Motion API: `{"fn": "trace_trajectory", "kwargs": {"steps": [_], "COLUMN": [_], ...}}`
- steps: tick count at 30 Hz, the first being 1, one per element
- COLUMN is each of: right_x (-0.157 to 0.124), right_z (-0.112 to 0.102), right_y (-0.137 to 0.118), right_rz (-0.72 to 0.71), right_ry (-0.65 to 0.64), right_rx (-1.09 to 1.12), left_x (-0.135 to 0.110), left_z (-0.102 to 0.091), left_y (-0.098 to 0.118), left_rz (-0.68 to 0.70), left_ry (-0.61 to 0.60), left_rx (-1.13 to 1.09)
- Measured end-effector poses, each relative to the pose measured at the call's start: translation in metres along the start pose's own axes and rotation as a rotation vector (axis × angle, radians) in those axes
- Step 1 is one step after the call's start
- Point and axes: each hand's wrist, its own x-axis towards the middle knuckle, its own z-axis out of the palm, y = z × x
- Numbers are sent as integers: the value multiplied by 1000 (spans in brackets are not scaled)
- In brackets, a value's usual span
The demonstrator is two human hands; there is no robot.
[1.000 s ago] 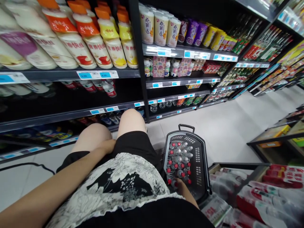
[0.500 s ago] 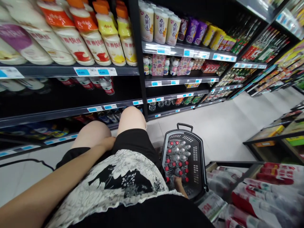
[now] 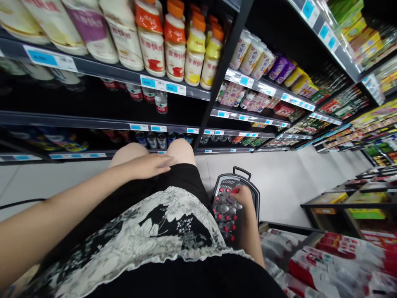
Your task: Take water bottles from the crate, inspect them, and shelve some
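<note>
My right hand (image 3: pixel 245 196) is over the dark shopping basket (image 3: pixel 257 194), its fingers closed around a clear plastic bottle with a red cap (image 3: pixel 235 191). Much of that bottle is hidden by the fingers and the ones beside it. Several more red-capped bottles (image 3: pixel 223 217) stand upright in the basket. My left hand (image 3: pixel 151 165) lies across my thighs near the knees, fingers stretched out, with nothing in it. Ahead of my knees, a few small bottles with red labels (image 3: pixel 161 102) stand on a dark shelf.
Milk drink bottles (image 3: pixel 175 45) line the shelf above, and cans (image 3: pixel 156 140) sit on the lowest one. Close by on the right are shrink-wrapped bottle packs (image 3: pixel 322 265). Grey tiled floor (image 3: pixel 279 178) runs along the aisle.
My right hand has moved from the near part of the basket to its far part, holding a bottle there. The left hand has slid forward over the thighs. The view has shifted left.
</note>
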Motion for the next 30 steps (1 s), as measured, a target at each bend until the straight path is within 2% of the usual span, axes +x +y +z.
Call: {"fn": "trace_trajectory", "kwargs": {"steps": [1,3,7,9,11,13,16,19,21,25,30], "right_x": [6,11,-1,-9,-15,-17,-14,-9,-7,-15,-48], "right_z": [-16,-48,-103,-121,-130,-129,-112,-87,-72,-61,-58], "right_y": [-20,-64,-151,-189,-221,-248,-281,-301,-309,-318,-330], "right_rz": [-92,-242,-583,-772,-900,-911,-736,-544,-499,-571,-694], "right_ry": [21,-16,-71,-72,-72,-52,-27,-119,-204,-340,-629], "right_rx": [44,152,440,572,744,925,1087,1140,1154,1193,1271], "left_x": [-7,-21,-41,-49,-59,-70,-86,-98,-105,-127,-169], "left_z": [2,8,21,26,32,38,49,54,54,42,24], "left_y": [10,30,54,58,59,58,50,35,28,34,60], "left_rz": [35,97,171,190,218,240,210,109,66,20,48], "left_ry": [-37,-75,12,32,14,-23,-73,-41,13,48,-88], "left_rx": [-43,-137,-259,-361,-541,-765,-1037,-1165,-1196,-1252,-1460]}}
